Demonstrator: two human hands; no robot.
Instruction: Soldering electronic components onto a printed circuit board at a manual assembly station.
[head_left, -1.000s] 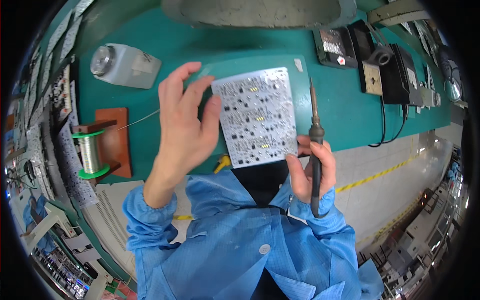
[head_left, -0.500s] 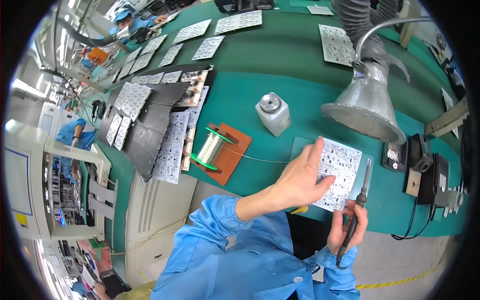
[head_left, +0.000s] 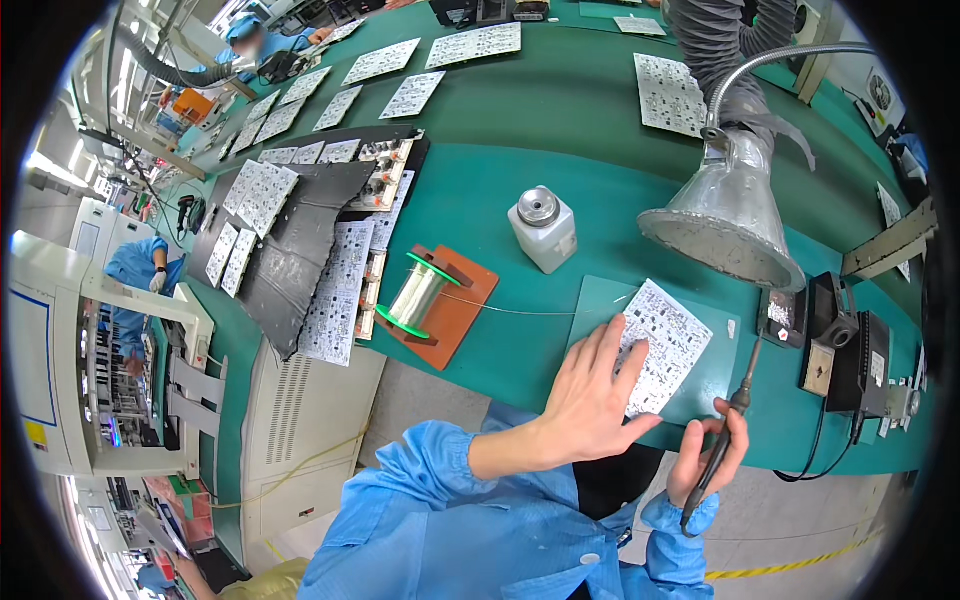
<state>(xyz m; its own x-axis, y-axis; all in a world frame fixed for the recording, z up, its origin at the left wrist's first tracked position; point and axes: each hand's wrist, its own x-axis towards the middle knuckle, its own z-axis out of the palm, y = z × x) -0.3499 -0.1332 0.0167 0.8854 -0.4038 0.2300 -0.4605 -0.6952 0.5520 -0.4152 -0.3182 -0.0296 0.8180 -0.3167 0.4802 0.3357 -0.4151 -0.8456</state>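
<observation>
My left hand (head_left: pixel 592 398) is spread flat beside a white circuit board (head_left: pixel 668 340) dotted with dark parts, its fingertips at the board's left edge. Beneath the board lies a translucent green sheet (head_left: pixel 700 398). In my right hand (head_left: pixel 712 462) is a soldering iron (head_left: pixel 741 398), gripped by its dark handle; the tip points up and away, right of the board. Solder wire (head_left: pixel 525 312) runs from a spool (head_left: pixel 418 297) with green rims on a brown stand toward my left fingertips. Whether the wire touches them, I cannot tell.
A white bottle (head_left: pixel 545 238) with a metal top stands behind the mat. A metal fume hood (head_left: pixel 725 225) hangs over the back right. Dark soldering-station boxes (head_left: pixel 862 360) stand at the right. Boards lie on a black sheet (head_left: pixel 300 250) at left. A co-worker (head_left: pixel 255 45) sits far left.
The circuit board has turned and now sits tilted. My left hand has moved down and toward me, off most of the board. The soldering iron has shifted right, away from the board.
</observation>
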